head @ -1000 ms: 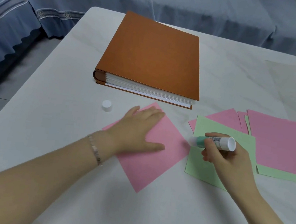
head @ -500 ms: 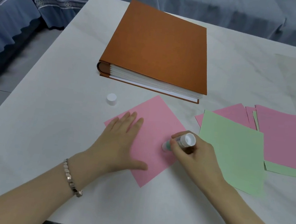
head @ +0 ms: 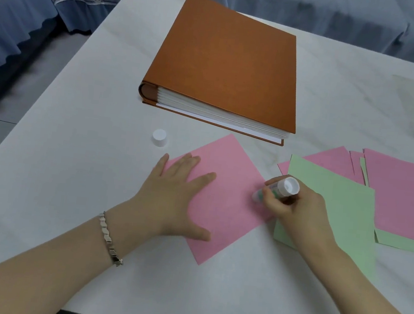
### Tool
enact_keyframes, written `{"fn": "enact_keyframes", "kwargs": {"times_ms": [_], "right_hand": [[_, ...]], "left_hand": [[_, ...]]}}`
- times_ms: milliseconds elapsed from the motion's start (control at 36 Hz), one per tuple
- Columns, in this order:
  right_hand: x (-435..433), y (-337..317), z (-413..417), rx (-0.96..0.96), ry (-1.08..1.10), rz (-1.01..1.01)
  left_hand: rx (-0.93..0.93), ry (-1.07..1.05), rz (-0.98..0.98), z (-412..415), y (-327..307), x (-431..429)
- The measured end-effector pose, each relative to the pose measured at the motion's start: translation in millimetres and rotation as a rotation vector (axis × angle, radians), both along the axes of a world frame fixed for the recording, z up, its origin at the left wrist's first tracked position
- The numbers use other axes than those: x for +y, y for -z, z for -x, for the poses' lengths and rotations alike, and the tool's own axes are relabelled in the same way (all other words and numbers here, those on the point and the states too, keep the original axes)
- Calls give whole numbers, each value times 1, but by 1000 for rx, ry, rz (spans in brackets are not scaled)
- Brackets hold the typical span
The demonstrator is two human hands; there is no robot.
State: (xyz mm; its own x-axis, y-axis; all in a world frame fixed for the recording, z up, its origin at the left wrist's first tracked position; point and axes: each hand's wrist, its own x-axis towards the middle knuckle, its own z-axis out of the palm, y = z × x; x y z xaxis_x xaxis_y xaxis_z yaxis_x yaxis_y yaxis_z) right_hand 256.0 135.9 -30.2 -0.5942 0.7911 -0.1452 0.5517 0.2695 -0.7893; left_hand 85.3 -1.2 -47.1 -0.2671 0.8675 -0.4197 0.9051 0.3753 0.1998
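Note:
A pink paper square (head: 226, 205) lies turned like a diamond on the white table (head: 74, 143). My left hand (head: 176, 194) lies flat on its left part, fingers straight and spread, pressing it down. My right hand (head: 295, 207) grips a glue stick (head: 283, 189), white body with a green label. The stick is tilted, its tip down on the paper's right corner. The stick's white cap (head: 159, 137) stands apart on the table, to the left of the paper.
A thick orange album (head: 226, 64) lies shut beyond the paper. Green sheets (head: 330, 208) and pink sheets (head: 406, 198) overlap at the right. A blue-covered sofa (head: 24, 9) borders the table's far and left sides.
My right hand brought the glue stick from over the green sheet down onto the pink paper, then slid it toward the right corner. The left hand stayed flat on the paper.

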Motion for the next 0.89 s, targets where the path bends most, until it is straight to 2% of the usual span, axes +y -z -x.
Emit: {"fn": "enact_keyframes", "kwargs": {"times_ms": [111,194,306,583,889], "right_hand": [[10,-4,-6,-25,56,-62],[12,-12,-9,0,188,-129],[13,-21,-12,62,311,-103],[8,-25,-18,154,277,76],[-22,-3,19,24,18,-39]], "left_hand": [[-23,20,13,0,-2,4],[-20,65,30,3,-4,13],[-26,141,43,11,-12,36],[-35,216,-69,24,-17,54],[22,241,-71,20,3,35]]}}
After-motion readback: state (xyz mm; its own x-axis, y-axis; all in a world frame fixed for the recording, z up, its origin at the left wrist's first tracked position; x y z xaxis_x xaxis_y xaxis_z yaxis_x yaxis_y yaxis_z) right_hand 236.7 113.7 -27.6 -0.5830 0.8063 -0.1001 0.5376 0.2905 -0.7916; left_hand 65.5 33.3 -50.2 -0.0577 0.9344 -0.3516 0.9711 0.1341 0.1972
